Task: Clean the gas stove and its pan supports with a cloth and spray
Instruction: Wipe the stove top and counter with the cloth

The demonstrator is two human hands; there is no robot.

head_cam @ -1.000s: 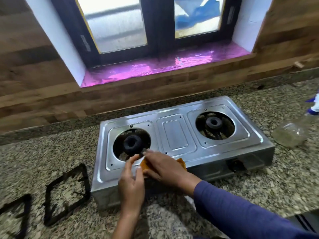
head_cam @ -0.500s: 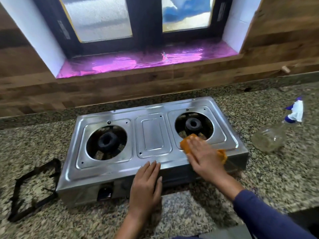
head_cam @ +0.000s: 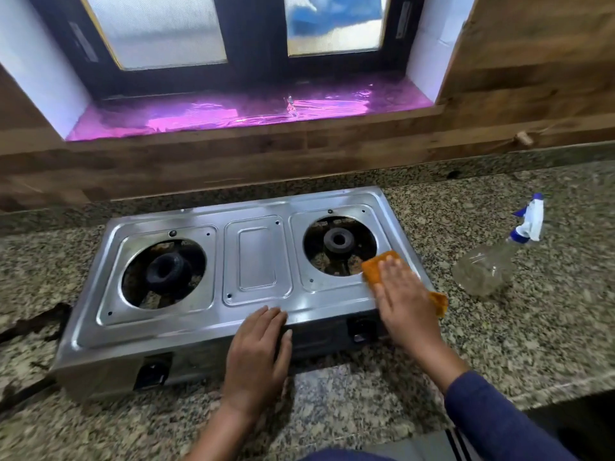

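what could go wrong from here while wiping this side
1. The cloth under the right hand overlaps the rim of the open burner well; it may snag inside or push dirt in.
2. The spray bottle sits close to the right end of the stove; a wide swipe could knock it over.
3. Only the left hand steadies the stove; hard pushing might shift it.
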